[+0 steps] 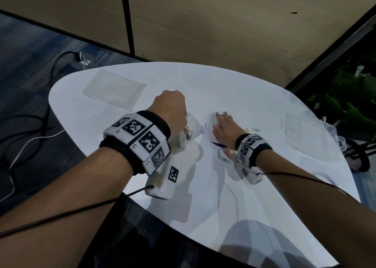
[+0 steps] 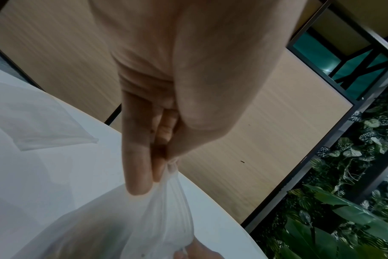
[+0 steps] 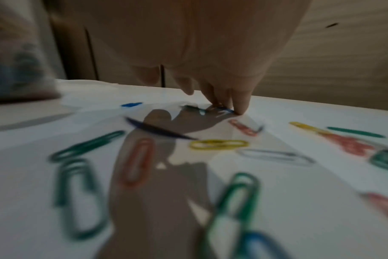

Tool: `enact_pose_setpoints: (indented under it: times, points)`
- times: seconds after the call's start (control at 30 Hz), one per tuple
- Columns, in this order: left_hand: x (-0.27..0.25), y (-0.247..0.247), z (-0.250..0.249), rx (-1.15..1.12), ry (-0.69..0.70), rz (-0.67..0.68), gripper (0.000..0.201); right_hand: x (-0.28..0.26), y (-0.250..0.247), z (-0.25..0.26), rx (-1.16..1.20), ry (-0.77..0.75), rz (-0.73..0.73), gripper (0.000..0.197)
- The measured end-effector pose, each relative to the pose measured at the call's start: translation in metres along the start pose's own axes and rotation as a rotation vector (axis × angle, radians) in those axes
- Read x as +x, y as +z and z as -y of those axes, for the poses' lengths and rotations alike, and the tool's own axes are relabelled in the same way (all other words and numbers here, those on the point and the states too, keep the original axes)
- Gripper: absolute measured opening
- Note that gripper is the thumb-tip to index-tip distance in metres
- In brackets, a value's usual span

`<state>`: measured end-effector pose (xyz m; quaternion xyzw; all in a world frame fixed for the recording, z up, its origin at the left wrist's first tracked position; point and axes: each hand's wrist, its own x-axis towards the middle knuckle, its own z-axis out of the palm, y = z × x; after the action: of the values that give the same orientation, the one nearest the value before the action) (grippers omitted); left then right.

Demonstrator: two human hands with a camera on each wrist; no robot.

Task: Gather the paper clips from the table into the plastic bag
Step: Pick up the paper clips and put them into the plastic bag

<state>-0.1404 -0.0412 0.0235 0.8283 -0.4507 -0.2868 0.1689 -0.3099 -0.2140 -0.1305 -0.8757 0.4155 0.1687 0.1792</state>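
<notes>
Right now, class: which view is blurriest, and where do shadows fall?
Right wrist view: heavily blurred, the near paper clips smeared, the right hand casting a dark shadow on the table. Left wrist view: mildly soft. Head view: sharpest, faint arm shadows.

Dim room; the glossy white desk point(image 1: 264, 105) glares softly, hand shadows fall toward me, right wrist view blurred, edges warped.

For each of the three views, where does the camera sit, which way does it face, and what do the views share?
Head: above, looking down at the table, both forearms, left hand, right hand.
Left wrist: along the left hand gripping the plastic bag.
Right wrist: low, along fingertips touching a blue paper clip.
Shared: head and left wrist show the bag.
</notes>
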Motion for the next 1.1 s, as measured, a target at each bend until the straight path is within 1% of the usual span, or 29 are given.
enact_pose_setpoints:
  times: [0.1, 0.17, 0.2, 0.27, 0.37, 0.43, 0.53, 0.6, 0.67, 0.7, 0.77, 0.8, 0.87, 0.93, 1.03, 1.07, 1.1]
  points:
    - [0.0, 0.003, -0.002, 0.002, -0.001, -0.009, 0.022, -0.009, 0.014, 0.026, -0.138, -0.156, 0.028, 0.061]
    - [0.0, 0.004, -0.002, -0.012, -0.006, -0.018, 0.022, -0.017, 0.023, 0.034, -0.261, -0.261, 0.029, 0.064]
    - [0.0, 0.005, -0.001, -0.027, -0.009, -0.018, 0.022, -0.019, 0.028, 0.03, -0.304, -0.296, 0.034, 0.066]
    - [0.002, 0.005, 0.0, -0.06, -0.013, -0.015, 0.022, -0.026, 0.032, 0.013, -0.348, -0.321, 0.014, 0.067]
    - [0.002, 0.004, 0.001, -0.07, -0.015, -0.02, 0.024, -0.036, 0.024, -0.026, -0.414, -0.203, -0.005, 0.069]
    - [0.001, 0.004, 0.0, -0.065, -0.011, -0.018, 0.024, -0.04, 0.02, -0.055, -0.407, -0.103, -0.017, 0.068]
    - [0.0, 0.004, -0.001, -0.065, -0.008, -0.019, 0.024, -0.046, 0.018, -0.083, -0.268, 0.03, 0.008, 0.065]
    - [0.0, 0.004, -0.001, -0.065, -0.006, -0.02, 0.024, -0.05, 0.021, -0.089, -0.186, 0.082, 0.01, 0.067]
    - [-0.001, 0.003, -0.001, -0.062, -0.006, -0.015, 0.025, -0.055, 0.029, -0.086, -0.163, 0.094, 0.006, 0.077]
    - [-0.001, 0.003, -0.001, -0.063, -0.008, -0.014, 0.025, -0.059, 0.033, -0.081, -0.153, 0.102, 0.013, 0.077]
    - [-0.002, 0.004, -0.002, -0.066, -0.008, -0.008, 0.026, -0.066, 0.043, -0.067, -0.124, 0.106, -0.023, 0.064]
    - [-0.002, 0.004, -0.004, -0.064, -0.007, -0.004, 0.026, -0.068, 0.048, -0.06, -0.121, 0.087, -0.078, 0.054]
    - [-0.005, 0.004, -0.006, -0.053, -0.003, 0.003, 0.026, -0.071, 0.054, -0.047, -0.164, 0.022, -0.188, 0.035]
    - [-0.007, 0.004, -0.008, -0.039, 0.005, 0.003, 0.027, -0.07, 0.054, -0.041, -0.22, -0.042, -0.231, 0.024]
    - [-0.009, 0.005, -0.009, -0.02, 0.011, 0.009, 0.027, -0.068, 0.042, -0.037, -0.242, -0.015, -0.205, 0.02]
    - [-0.009, 0.005, -0.009, -0.017, 0.012, 0.013, 0.027, -0.068, 0.036, -0.036, -0.189, 0.031, -0.218, 0.021]
    - [-0.009, 0.005, -0.009, -0.014, 0.015, 0.016, 0.028, -0.069, 0.029, -0.037, -0.076, 0.098, -0.247, 0.021]
